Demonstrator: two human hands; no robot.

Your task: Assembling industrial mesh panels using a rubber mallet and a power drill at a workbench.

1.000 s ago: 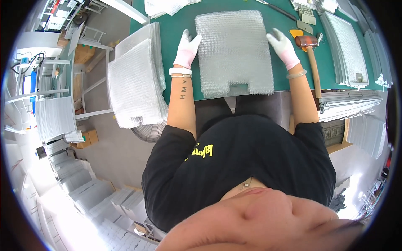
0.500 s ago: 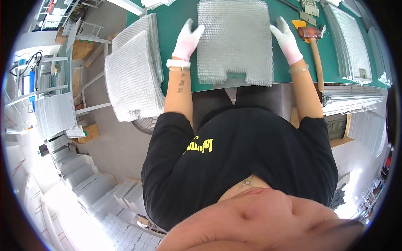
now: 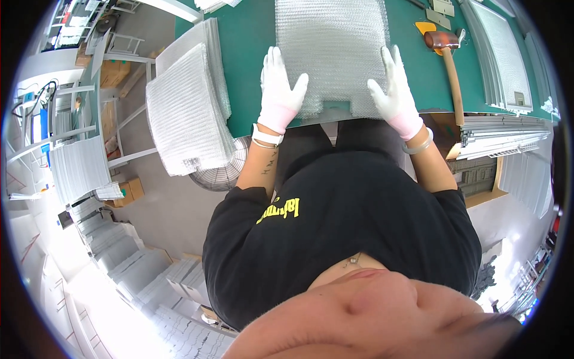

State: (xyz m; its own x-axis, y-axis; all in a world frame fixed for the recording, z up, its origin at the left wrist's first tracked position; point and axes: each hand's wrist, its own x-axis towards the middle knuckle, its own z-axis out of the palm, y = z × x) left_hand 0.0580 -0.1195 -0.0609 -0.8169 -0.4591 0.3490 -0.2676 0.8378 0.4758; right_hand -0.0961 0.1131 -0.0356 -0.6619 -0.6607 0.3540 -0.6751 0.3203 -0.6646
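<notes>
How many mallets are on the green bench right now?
1. The wooden-handled mallet lies on the green table, just right of the right hand and the mesh sheet. Others may lie beyond the frame.

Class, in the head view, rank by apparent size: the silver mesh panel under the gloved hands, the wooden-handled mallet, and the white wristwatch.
1. Silver mesh panel, largest, though cut off by the top edge.
2. Wooden-handled mallet.
3. White wristwatch, smallest.
</notes>
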